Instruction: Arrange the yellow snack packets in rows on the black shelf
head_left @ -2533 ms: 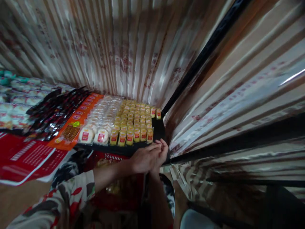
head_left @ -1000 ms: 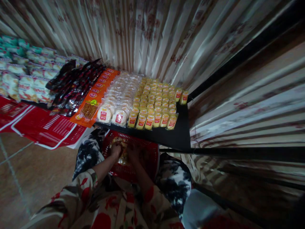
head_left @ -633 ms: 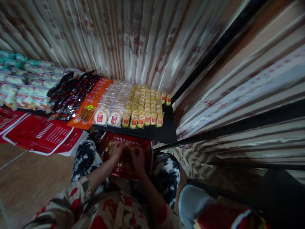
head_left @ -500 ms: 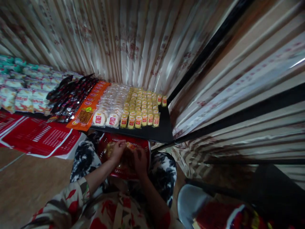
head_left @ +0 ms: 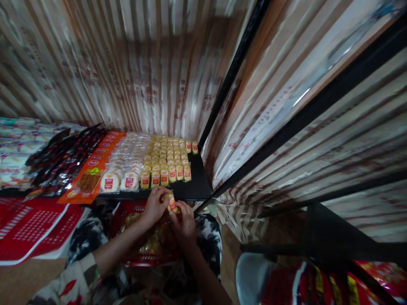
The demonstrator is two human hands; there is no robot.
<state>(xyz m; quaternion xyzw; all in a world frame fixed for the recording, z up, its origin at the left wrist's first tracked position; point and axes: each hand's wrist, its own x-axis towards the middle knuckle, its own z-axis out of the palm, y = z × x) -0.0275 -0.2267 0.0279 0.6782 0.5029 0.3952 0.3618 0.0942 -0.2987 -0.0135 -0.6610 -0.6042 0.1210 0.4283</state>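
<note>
My left hand [head_left: 154,206] and my right hand [head_left: 182,221] are closed together on a small yellow snack packet with a red label [head_left: 172,203]. They hold it just above a red basket [head_left: 140,237] of similar packets on my lap. Right in front lies a black shelf [head_left: 193,186]. On it stand rows of the same yellow packets [head_left: 168,161], and to their left rows of round white cakes [head_left: 125,163].
Orange snack packs [head_left: 92,167], dark red packets [head_left: 63,154] and white bags [head_left: 14,152] fill the shelf further left. Red price strips [head_left: 28,224] hang below. A striped curtain [head_left: 143,72] backs the shelf. Black frame bars [head_left: 235,72] run at the right.
My hands were down in the red basket among the packets. They have risen toward the shelf's front edge with one yellow packet held between them.
</note>
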